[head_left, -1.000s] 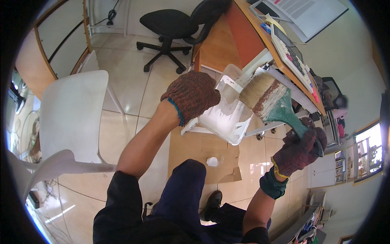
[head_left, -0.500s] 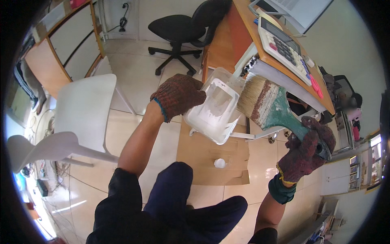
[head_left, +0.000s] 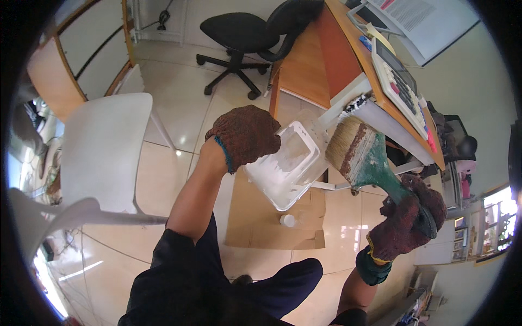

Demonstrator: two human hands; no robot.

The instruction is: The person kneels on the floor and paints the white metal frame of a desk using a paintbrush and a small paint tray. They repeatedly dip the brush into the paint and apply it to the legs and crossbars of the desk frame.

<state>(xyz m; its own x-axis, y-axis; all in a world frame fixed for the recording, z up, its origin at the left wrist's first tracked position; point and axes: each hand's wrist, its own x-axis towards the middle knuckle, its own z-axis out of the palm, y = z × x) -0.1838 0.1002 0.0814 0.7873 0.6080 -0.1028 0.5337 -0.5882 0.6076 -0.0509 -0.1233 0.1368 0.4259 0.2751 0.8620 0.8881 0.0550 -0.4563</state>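
Note:
Both my hands wear dark reddish-brown knit work gloves. My left hand is closed on the rim of a clear plastic tub, whose inside is smeared with white paint. The tub is tilted, and my glove covers its near-left edge. In my right hand is the green handle of a wide paintbrush. The brush's pale bristles point up and left, just to the right of the tub. Old paint stains mark its ferrule and handle.
Below the tub, a flattened cardboard sheet lies on the tiled floor with a small white cup on it. A white chair stands left, a black swivel chair ahead. A wooden desk at right bears a calculator.
The tub has tipped and shifted slightly lower in view, with my left hand moving a little right. My right hand and the brush stay nearly in place. The whole view has turned slightly.

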